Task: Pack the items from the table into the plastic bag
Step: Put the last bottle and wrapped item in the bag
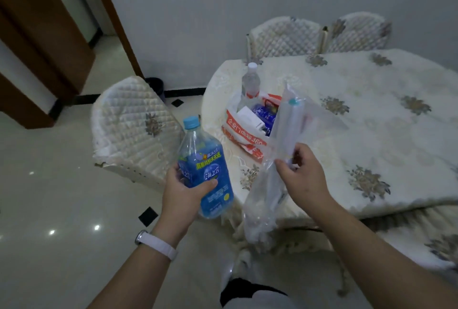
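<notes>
Packing part done: left grip [184, 188] curled round blue drink bottle [208, 172], off the desk [371, 140] edge, not yet bagged; right grip [304, 174] pinching clear plastic bag [257, 212], slim teal-capped item [290, 112] apparently inside; clear bottle [250, 83] and white box [249, 116] left in printed bag [235, 130] on desk.

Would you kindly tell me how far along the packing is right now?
Done: a teal-capped item seems to be inside the clear plastic bag. In hand: the left hand grips the blue-labelled bottle, outside the bag; the right hand pinches the bag. Left: the clear bottle, white box and blue packet sit in a printed bag on the table.
</notes>
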### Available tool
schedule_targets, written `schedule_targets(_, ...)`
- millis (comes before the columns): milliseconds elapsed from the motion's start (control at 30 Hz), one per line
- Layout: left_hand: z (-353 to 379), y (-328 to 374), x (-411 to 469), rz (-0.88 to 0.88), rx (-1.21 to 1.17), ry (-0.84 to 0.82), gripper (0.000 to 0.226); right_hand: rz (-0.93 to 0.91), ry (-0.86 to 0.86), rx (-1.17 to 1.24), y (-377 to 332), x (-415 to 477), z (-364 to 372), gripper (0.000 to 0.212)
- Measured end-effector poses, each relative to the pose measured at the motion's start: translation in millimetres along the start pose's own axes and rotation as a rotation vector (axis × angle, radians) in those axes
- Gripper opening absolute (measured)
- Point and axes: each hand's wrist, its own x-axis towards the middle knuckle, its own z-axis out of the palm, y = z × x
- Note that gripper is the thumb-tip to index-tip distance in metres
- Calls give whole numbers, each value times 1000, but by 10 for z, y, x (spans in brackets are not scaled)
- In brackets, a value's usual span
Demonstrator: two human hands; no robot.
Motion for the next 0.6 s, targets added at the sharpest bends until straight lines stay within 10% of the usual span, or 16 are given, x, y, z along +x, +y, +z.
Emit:
schedule_targets(400,853,702,1311,130,131,-89,66,-184,327,253,-415,1622,-314,19)
schedule_targets(600,1149,764,1594,131,145,-168,70,-155,225,25,-173,2119,-245,16)
